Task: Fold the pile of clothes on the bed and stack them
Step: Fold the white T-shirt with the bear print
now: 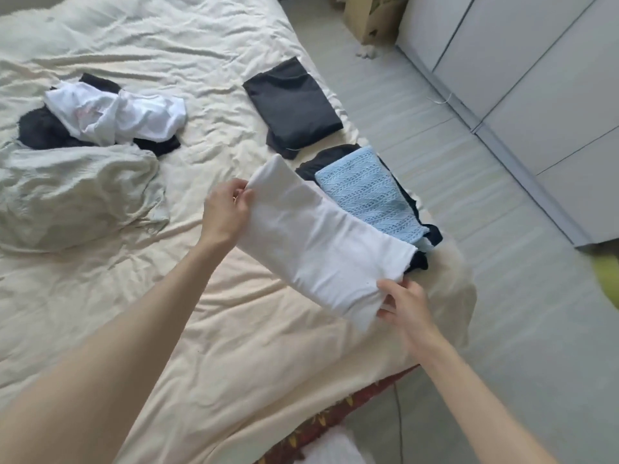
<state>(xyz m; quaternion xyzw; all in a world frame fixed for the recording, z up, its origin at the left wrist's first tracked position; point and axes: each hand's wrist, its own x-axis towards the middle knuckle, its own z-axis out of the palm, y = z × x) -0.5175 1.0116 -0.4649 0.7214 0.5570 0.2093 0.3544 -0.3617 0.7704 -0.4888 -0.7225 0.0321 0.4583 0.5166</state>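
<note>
Clothes: folded white cloth (321, 236) held just beside the blue top (365, 192).
Hands: left hand (227, 212) and right hand (405, 303) pinch its ends.
Tip: lower it flat, edges lined up.

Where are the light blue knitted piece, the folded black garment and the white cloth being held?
light blue knitted piece (366, 192), head view, middle of its patterned top.
folded black garment (293, 102), head view, centre of its flat face.
white cloth (315, 242), head view, its middle.

2 bare, sleeveless forearms (140, 333)
</note>
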